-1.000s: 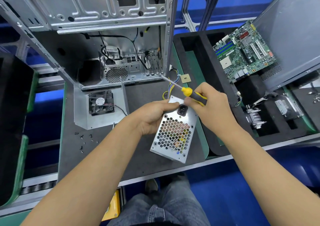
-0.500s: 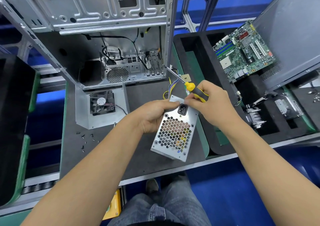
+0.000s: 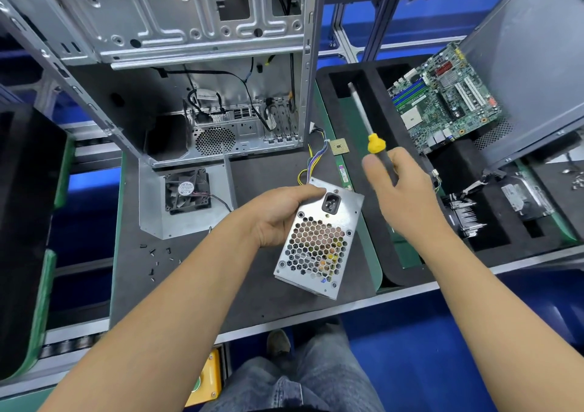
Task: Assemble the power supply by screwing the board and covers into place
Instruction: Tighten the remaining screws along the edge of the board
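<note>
While held at its upper left corner by left hand, PSU rests tilted on bench, vented face up, long axis running from near edge up and slightly right toward the wire bundle. Left fingers curled over the top edge beside the power socket; thumb side hidden under the case.

Right hand up and to the right of PSU, clear of it, wrapped round the dark grip of screwdriver. Shaft points away, up and slightly left, tip over the foam tray, well off any screw. Judged: tip must swing back down and left to reach the screw hole just above the socket; right hand nearer that corner.

Hard to make out: whether that hole holds a screw; right fingertips blurred; PSU's underside and far side hidden. Loose screws scattered on bench to the left, beside the fan bracket.
</note>
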Demonstrator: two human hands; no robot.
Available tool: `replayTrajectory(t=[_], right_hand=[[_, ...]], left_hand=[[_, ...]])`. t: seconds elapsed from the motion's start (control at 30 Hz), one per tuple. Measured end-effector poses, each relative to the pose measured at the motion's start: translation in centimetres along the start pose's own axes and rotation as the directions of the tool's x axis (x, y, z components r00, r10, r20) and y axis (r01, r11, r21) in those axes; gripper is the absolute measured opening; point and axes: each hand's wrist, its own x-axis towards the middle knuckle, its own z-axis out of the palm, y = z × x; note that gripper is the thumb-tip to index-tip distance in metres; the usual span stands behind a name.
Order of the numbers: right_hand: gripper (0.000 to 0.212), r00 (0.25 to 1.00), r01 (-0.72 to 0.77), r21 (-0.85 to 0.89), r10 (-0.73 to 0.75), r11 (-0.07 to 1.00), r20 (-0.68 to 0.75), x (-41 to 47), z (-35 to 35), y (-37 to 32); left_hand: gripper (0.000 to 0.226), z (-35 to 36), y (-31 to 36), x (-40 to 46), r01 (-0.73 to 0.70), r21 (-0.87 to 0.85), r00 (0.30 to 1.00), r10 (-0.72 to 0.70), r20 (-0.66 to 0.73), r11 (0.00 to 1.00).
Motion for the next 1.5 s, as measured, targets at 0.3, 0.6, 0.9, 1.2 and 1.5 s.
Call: replayTrajectory(t=[0.3, 0.6, 0.9, 1.2, 1.5], right_hand=[[0.01, 0.98, 0.151, 0.321, -0.098, 0.935, -0.174, -0.4, -1.8, -0.2], [0.034, 0.937, 0.069, 0.548, 0.134, 0.834, -0.322, -0.2, -1.5, 0.3], [0.028, 0.93, 0.065, 0.418, 0.098, 0.906, -0.355, -0.8, -1.4, 0.0], [0.026, 0.935, 0.088, 0.312, 0.029, 0.946, -0.354, -0.9, -0.9, -0.4], [0.024, 0.934, 0.08, 0.264, 0.02, 0.961, -0.357, -1.5, -1.0, -1.2]], left_hand=[[0.039, 0.3, 0.9, 0.2, 0.07, 0.036, 0.998, -0.07, -0.009, 0.997], [0.013, 0.5, 1.0, 0.4, 0.0, 0.114, 0.994, 0.012, -0.108, 0.993], [0.011, 0.3, 0.8, 0.8, -0.027, 0.129, 0.991, 0.044, -0.129, 0.991], [0.009, 0.3, 0.8, 0.8, -0.042, 0.104, 0.991, 0.055, -0.121, 0.994], [0.009, 0.3, 0.8, 0.8, -0.051, 0.09, 0.992, 0.06, -0.11, 0.995]])
